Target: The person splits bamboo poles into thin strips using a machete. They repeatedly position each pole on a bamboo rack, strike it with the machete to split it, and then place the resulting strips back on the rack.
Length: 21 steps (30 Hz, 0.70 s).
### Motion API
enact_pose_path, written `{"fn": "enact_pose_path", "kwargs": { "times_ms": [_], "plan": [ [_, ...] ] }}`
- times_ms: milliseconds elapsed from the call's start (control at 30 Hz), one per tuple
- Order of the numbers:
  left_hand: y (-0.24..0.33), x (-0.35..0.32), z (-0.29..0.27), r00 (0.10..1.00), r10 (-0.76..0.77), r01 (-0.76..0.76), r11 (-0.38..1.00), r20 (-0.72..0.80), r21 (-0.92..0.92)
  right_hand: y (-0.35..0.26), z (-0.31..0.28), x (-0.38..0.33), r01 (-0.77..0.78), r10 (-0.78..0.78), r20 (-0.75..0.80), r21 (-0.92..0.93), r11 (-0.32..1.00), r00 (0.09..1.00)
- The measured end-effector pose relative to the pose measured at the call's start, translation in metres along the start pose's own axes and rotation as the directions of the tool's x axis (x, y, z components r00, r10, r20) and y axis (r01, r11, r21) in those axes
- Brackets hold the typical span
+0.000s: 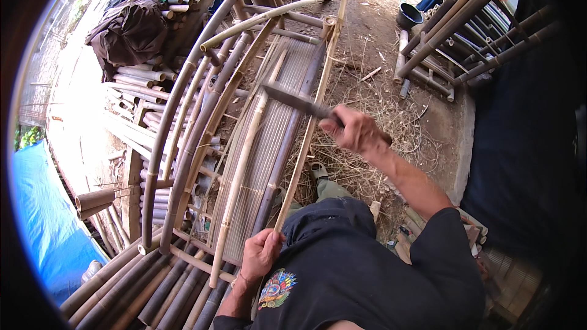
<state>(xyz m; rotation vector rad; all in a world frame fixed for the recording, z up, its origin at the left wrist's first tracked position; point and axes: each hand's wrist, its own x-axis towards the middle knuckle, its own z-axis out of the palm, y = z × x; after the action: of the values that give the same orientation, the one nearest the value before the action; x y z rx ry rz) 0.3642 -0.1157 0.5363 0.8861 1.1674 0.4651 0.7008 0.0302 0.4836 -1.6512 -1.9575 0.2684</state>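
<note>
My right hand (356, 129) is closed around the handle of a long knife (290, 99). Its dark blade points left over the slatted seat of a bamboo bench (267, 186). A long, thin bamboo strip (301, 164) runs from near my body up past the far end of the bench. My left hand (262, 253) grips its near end with the thumb on top. The knife crosses the strip around its middle; whether the edge touches it, I cannot tell. A pale bamboo pole (243, 165) lies lengthwise on the seat.
Bamboo poles lie stacked left of the bench and below it (174, 287). Shavings (403, 140) cover the ground at the right. Another bamboo frame (455, 30) and a black bucket (409, 16) stand at the far right. A blue tarp (49, 208) hangs at the left.
</note>
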Motion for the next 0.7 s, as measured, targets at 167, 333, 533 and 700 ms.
{"fn": "enact_pose_path", "kwargs": {
  "times_ms": [167,333,533,700],
  "plan": [
    [-0.025,-0.036,-0.02,0.999,0.005,-0.01,0.995,0.052,0.1,0.078,-0.046,0.03,-0.247,0.246,-0.025,-0.071,0.966,0.969],
    [-0.012,-0.032,-0.033,0.969,-0.22,0.201,0.966,0.109,0.162,0.042,-0.022,0.031,-0.418,0.427,0.211,0.772,0.479,0.879],
    [0.01,0.007,-0.041,0.92,-0.17,-0.006,0.895,0.354,0.446,-0.023,0.015,0.023,-0.379,0.547,0.288,0.923,0.059,0.786],
    [0.03,0.1,0.034,0.977,-0.071,0.158,0.878,0.203,-0.452,-0.061,0.028,-0.007,-0.578,0.404,0.437,0.735,0.354,0.803]
  ]
}}
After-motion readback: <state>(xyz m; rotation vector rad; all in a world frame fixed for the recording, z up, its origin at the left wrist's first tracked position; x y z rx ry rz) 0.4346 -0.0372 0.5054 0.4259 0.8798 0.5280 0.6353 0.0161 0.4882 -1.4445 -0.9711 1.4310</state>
